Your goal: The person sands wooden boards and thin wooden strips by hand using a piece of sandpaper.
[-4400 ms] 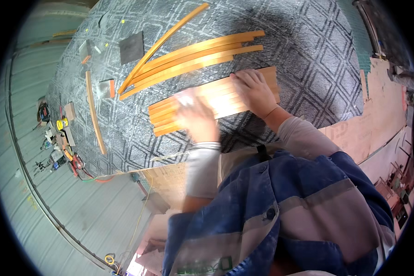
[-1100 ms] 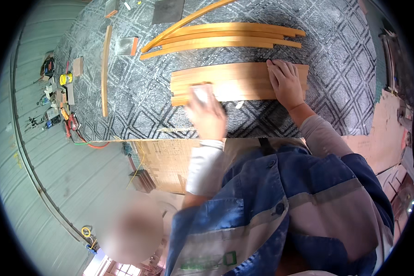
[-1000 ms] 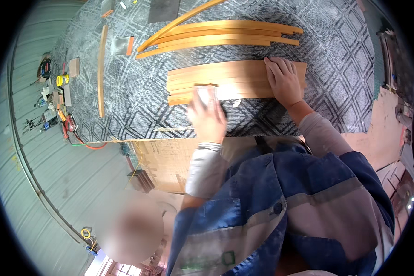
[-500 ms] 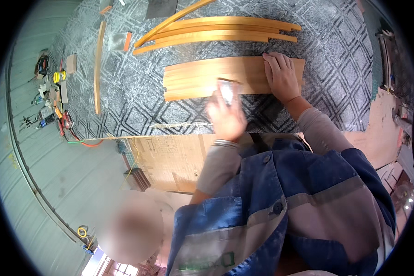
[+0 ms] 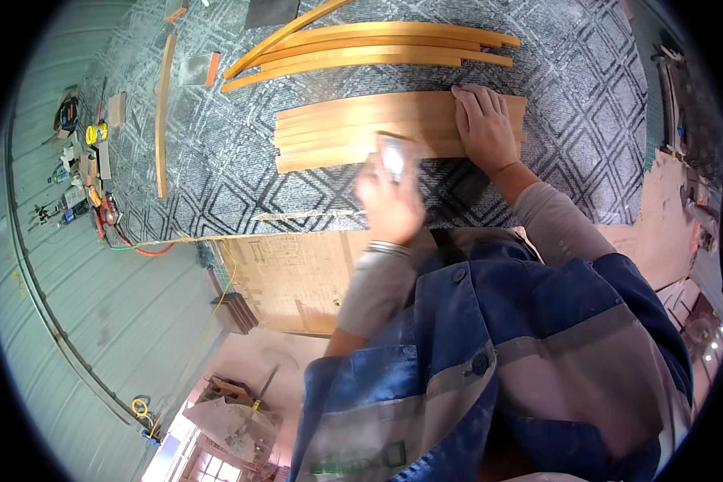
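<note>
Several light wooden strips lie side by side as a flat panel (image 5: 329, 132) on the patterned grey cloth. My left hand (image 5: 390, 197), smeared by motion, is closed on a flat shiny plate (image 5: 394, 159) with a dark far edge, at the panel's near edge around its middle. Blur hides the plate's exact kind. At the panel's right end my right hand (image 5: 488, 128) lies flat, fingers stretched over the wood and fingertips at its far edge. The hand seems to press on the strips rather than grasp anything.
Beyond the panel lie several curved orange-brown wooden strips (image 5: 361, 60). To the left are a narrow wooden strip (image 5: 165, 116) and a metal plate with an orange edge (image 5: 200, 70). Tools and a yellow container (image 5: 96, 133) line the table's left side. The cloth-covered table's (image 5: 313, 215) near edge runs before me.
The whole view has shifted slightly, moving the table and wood a little left and up. My left hand is still in blurred motion at the panel's near edge. A blurred pale round shape has left the lower left.
</note>
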Motion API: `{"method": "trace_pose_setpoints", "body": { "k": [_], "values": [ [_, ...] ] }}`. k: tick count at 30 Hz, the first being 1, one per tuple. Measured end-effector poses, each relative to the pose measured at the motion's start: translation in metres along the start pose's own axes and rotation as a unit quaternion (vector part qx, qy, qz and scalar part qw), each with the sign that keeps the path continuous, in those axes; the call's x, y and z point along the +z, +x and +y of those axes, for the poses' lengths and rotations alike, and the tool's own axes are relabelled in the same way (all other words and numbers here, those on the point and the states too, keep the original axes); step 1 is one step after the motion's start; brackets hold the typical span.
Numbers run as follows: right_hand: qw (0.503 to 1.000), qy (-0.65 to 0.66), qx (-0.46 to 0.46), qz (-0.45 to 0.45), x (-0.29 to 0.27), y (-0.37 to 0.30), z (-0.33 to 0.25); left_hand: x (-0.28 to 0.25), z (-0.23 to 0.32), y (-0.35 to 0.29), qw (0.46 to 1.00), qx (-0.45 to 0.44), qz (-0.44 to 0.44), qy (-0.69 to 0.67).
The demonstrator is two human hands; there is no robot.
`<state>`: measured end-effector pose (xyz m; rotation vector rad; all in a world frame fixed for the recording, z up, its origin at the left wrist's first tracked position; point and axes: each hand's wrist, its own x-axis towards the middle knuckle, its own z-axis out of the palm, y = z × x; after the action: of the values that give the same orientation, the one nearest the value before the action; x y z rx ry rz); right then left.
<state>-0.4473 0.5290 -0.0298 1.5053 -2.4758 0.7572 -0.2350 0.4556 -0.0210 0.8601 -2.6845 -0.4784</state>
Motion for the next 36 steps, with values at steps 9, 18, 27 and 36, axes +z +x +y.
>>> {"method": "trace_pose_setpoints", "body": {
  "k": [9, 18, 27, 36],
  "values": [
    [1.0, -0.007, -0.004, 0.0, 0.0, 0.0, -0.003, -0.018, -0.031, 0.015, 0.984, -0.09, 0.048, 0.147],
    [1.0, 0.011, -0.014, 0.007, 0.0, 0.0, -0.002, -0.062, -0.166, 0.018, 0.972, -0.155, 0.096, 0.15],
    [1.0, 0.026, -0.008, -0.003, -0.007, 0.007, -0.005, -0.024, -0.081, 0.061, 0.992, -0.077, 0.043, 0.091],
    [0.999, 0.03, 0.03, -0.014, -0.019, 0.014, -0.005, -0.083, -0.241, 0.068, 0.968, -0.115, 0.05, 0.22]
  ]
}}
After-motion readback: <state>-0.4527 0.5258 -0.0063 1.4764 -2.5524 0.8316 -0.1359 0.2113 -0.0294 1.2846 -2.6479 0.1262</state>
